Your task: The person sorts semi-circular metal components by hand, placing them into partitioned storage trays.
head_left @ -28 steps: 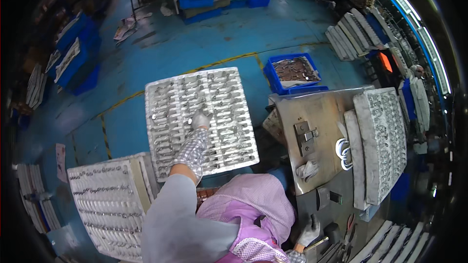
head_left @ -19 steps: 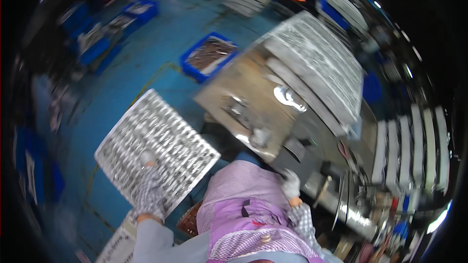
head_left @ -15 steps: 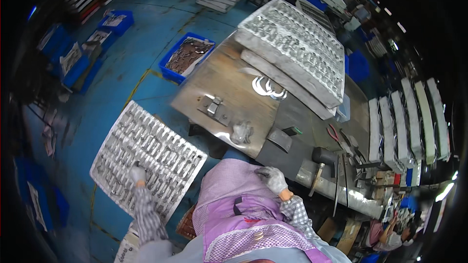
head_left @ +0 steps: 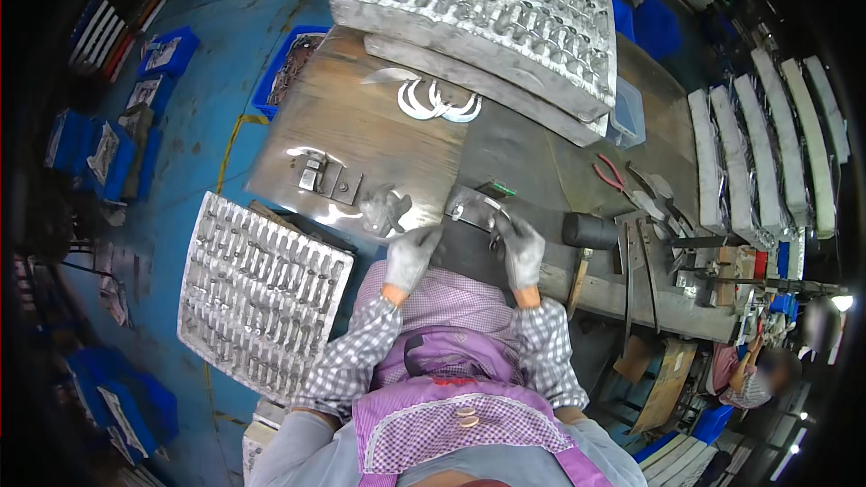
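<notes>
Both my hands wear pale grey gloves and meet at the table's near edge. My right hand (head_left: 521, 252) is closed on a small shiny curved metal part (head_left: 494, 204), its fingers at the dark metal block (head_left: 465, 207). My left hand (head_left: 413, 257) is a little to the left, fingers pressed together; whatever they may hold is hidden. A grey crumpled cloth (head_left: 386, 209) lies just beyond it. To the left, a white foam tray (head_left: 262, 298) holds rows of metal parts.
Crescent-shaped metal pieces (head_left: 437, 104) and a small metal fixture (head_left: 323, 176) lie on the table (head_left: 298, 126). Stacked foam trays (head_left: 478, 36) stand at the back. Rightward are a black-headed mallet (head_left: 591, 231), red-handled pliers (head_left: 610, 173) and upright foam trays (head_left: 753, 153).
My left hand has come from the foam tray on the left to the table's edge. My right hand has risen from my lap to the metal block. The view has turned toward the table.
</notes>
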